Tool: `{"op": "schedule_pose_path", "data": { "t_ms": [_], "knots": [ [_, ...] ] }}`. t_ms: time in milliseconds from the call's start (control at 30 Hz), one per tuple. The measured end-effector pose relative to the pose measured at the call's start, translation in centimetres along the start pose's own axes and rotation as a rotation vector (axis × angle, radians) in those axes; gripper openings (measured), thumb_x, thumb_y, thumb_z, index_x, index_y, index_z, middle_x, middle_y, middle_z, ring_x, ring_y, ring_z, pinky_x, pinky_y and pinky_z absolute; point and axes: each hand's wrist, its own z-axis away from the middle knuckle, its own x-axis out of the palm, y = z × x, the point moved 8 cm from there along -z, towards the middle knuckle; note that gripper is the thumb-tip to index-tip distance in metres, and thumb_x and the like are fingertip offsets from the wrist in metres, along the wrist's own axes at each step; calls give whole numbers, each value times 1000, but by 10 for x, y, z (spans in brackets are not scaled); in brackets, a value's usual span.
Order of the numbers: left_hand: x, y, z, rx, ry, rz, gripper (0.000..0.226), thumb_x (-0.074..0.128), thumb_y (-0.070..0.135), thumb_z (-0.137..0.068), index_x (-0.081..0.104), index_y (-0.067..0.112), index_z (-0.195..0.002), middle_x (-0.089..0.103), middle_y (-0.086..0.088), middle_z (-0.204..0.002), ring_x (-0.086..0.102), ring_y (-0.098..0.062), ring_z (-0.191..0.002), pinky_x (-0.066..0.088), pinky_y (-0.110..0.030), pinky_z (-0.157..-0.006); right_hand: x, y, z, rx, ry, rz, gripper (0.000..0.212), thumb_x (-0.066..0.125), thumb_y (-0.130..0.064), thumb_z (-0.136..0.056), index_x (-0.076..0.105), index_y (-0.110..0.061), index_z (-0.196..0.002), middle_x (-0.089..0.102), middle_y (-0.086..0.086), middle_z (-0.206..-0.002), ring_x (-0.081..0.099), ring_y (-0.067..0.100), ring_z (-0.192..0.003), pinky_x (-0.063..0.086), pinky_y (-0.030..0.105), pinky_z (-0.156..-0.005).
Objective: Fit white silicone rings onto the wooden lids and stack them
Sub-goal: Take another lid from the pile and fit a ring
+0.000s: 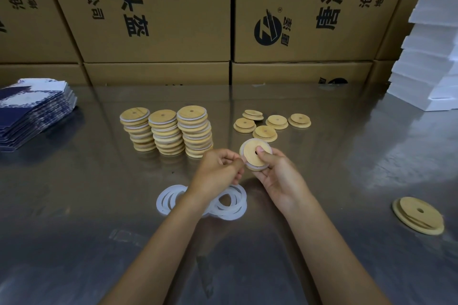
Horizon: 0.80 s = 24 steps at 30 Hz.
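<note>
Head view: right hand [275, 176] grips ringed lid [255, 153], thumb on top. Left hand [218, 168] curled beside it, pinching the ring's edge. Loose rings [230, 202] beneath wrists; three stacks [166, 131] beyond; bare table [74, 205] left.

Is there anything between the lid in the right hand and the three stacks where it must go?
Nothing visible. The lid in the right hand is right of the stacks; only the left hand is near.
</note>
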Motion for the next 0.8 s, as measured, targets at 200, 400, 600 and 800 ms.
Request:
{"op": "schedule_pose_path", "data": {
  "t_ms": [200, 400, 600, 800],
  "knots": [
    [5, -5, 2, -74, -31, 64, 12, 71, 14, -88, 72, 2, -84, 68, -3, -63, 61, -12, -57, 56, -22, -58, 2, 5, 0, 36, 22, -99, 11, 60, 1, -96, 51, -5, -100, 68, 25, -110, 70, 34, -104, 59, 33, -83],
    [-3, -6, 2, -96, 45, 113, 9, 70, 10, -86, 72, 3, -81, 68, -4, -62, 60, -11, -55, 54, -20, -54, 2, -1, 0, 16, -26, 3, 17, 64, -2, -92, 51, -7, -102, 72, 19, -101, 74, 26, -89, 61, 30, -78],
    [-16, -1, -3, -31, 134, 150, 12, 61, 9, -92, 70, 2, -89, 67, -3, -67, 62, -8, -59, 54, -21, -57, 8, -1, 3, 23, -90, 193, 27, 63, -1, -90, 62, 0, -116, 74, 18, -103, 74, 21, -89, 58, 28, -77],
    [-10, -5, -3, -58, 82, 100, 11, 69, 17, -89, 71, 5, -88, 68, -4, -69, 62, -9, -60, 53, -20, -57, 5, -3, 3, 13, -36, 122, 27, 63, 4, -90, 62, 4, -117, 73, 21, -109, 73, 25, -94, 59, 30, -83]
  ]
}}
